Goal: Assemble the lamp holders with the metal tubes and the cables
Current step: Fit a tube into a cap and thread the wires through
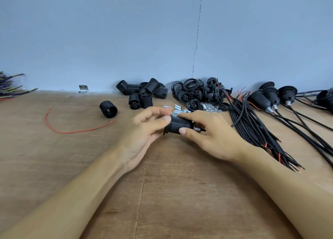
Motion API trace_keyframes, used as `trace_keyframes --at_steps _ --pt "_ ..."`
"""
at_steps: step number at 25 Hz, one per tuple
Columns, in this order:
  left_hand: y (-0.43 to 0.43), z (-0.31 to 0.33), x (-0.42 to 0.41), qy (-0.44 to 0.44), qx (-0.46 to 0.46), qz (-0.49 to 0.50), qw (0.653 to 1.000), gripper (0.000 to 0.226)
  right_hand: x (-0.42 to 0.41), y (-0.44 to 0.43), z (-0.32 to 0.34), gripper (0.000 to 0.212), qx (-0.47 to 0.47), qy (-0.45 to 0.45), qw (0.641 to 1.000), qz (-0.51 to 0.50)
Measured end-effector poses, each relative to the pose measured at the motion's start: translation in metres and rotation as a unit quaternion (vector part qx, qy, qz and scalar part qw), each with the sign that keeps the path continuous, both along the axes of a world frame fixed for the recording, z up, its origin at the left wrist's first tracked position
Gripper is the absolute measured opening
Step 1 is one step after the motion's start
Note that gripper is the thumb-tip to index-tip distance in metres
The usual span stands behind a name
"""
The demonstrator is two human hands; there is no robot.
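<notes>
While both hands meet just above the middle of the wooden table [162,193], they hold one black lamp holder [180,126] clear of the surface. The left hand [144,130] pinches its wide, rimmed end between thumb and fingers. The right hand [212,136] curls thumb and forefinger round its narrow end.

The holder's long axis lies almost level, from 9 o'clock to 3 o'clock. Its open mouth faces 9 o'clock. A short metal tube [197,130] and a black cable stub [202,130] point out toward 3 o'clock.

This looks like the joining step, with the ribbed body being fitted to the tubed cap. The next move likely calls for the hands to turn against each other along that axis, keeping the threads square and the cable untwisted.

Loose tubes [178,108] and nuts [210,108] lie just beyond the hands at 12 o'clock. Spare holder bodies [144,92] are piled at 11 o'clock, a cable bundle [252,125] fans out at 3 o'clock, and finished holders [266,94] sit at 2 o'clock.
</notes>
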State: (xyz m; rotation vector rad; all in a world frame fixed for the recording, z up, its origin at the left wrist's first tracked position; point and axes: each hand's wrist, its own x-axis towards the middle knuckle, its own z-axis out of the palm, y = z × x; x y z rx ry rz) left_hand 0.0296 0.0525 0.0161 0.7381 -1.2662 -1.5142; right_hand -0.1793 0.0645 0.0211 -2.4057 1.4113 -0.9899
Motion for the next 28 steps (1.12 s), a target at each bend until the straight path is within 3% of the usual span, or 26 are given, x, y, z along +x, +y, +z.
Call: trace_keyframes --at_steps 3,6,8,12,20,24,28 --pt "-0.002 0.0 0.0 0.003 -0.013 0.062 0.998 0.015 0.004 0.003 0.0 0.037 -0.026 -0.005 1.0 0.014" --pt "-0.003 0.002 0.004 -0.01 -0.005 0.086 0.996 0.036 0.005 0.004 0.0 0.035 -0.033 -0.014 0.999 0.014" --pt "-0.005 0.002 0.007 -0.053 0.009 0.073 0.996 0.047 0.004 0.003 0.001 0.036 -0.025 -0.028 0.999 0.001" --pt "-0.002 0.001 0.01 -0.13 -0.016 0.011 0.991 0.045 0.002 0.002 0.001 0.037 -0.021 -0.042 0.999 -0.008" --pt "0.002 0.011 0.005 0.01 -0.019 0.062 0.998 0.021 0.002 -0.002 -0.004 0.04 -0.024 -0.001 1.0 -0.019" --pt "0.005 0.01 0.0 -0.069 -0.037 0.108 0.991 0.012 0.0 -0.002 -0.004 0.039 -0.037 -0.012 0.999 -0.038" --pt "0.002 0.006 -0.002 -0.118 -0.028 0.126 0.985 0.026 -0.002 -0.001 -0.001 0.037 -0.049 -0.052 0.996 -0.049"
